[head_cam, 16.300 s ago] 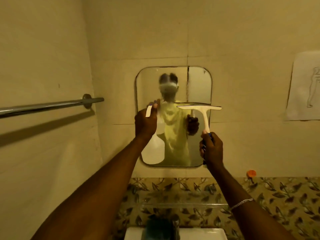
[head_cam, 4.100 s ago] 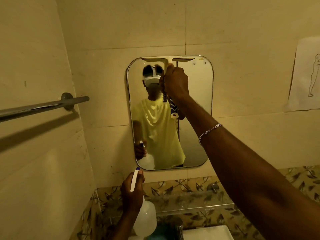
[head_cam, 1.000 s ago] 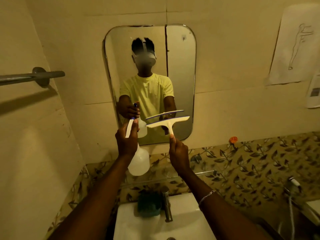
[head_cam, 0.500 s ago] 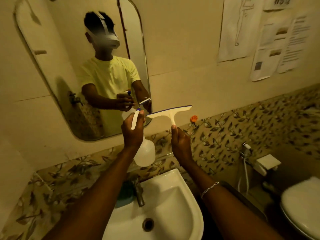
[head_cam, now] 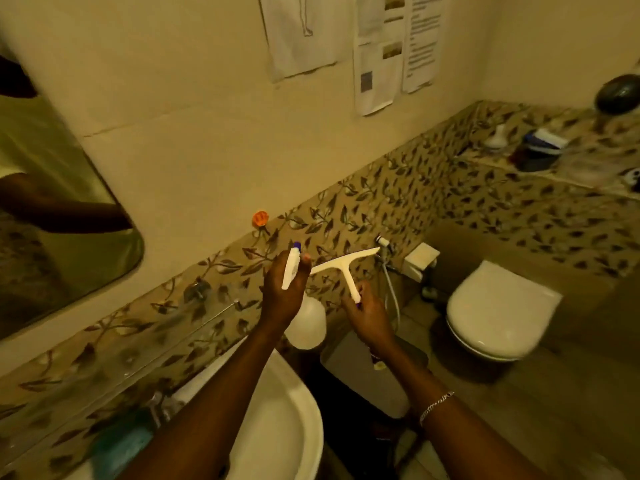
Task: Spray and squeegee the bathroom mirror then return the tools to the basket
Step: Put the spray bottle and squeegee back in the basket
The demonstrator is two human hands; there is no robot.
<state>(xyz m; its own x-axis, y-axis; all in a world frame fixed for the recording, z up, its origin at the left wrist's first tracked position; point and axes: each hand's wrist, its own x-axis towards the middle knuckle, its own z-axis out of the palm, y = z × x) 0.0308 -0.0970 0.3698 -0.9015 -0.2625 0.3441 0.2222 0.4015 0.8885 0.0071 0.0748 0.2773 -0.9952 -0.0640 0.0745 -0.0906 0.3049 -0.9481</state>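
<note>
We judge that the cleaning part is finished and only the return of the 2 tools is left, because both tools are away from the mirror (head_cam: pixel 62 209), which sits at the far left edge of the frame. A basket is not clearly in view, so we cannot tell where the tools must go; maybe it is among the blurred things on the ledge (head_cam: pixel 568 168) in the upper right, but this is only a guess. Our left hand (head_cam: pixel 282 296), near the middle of the frame, is closed around the neck of the spray bottle (head_cam: pixel 306 325); the white trigger head with a purple tip stands up above the fingers, and the round, pale, half-transparent body hangs under the hand. Our right hand (head_cam: pixel 369 313), just beside it, grips the lower end of the handle of the squeegee (head_cam: pixel 346 268), with the fingers wrapped tight. The squeegee is cream white, T-shaped, with the blade on top and tilted up toward the right. Both tools are held in the air above the gap between the sink (head_cam: pixel 298 427) and the toilet (head_cam: pixel 498 313), touching nothing else.
</note>
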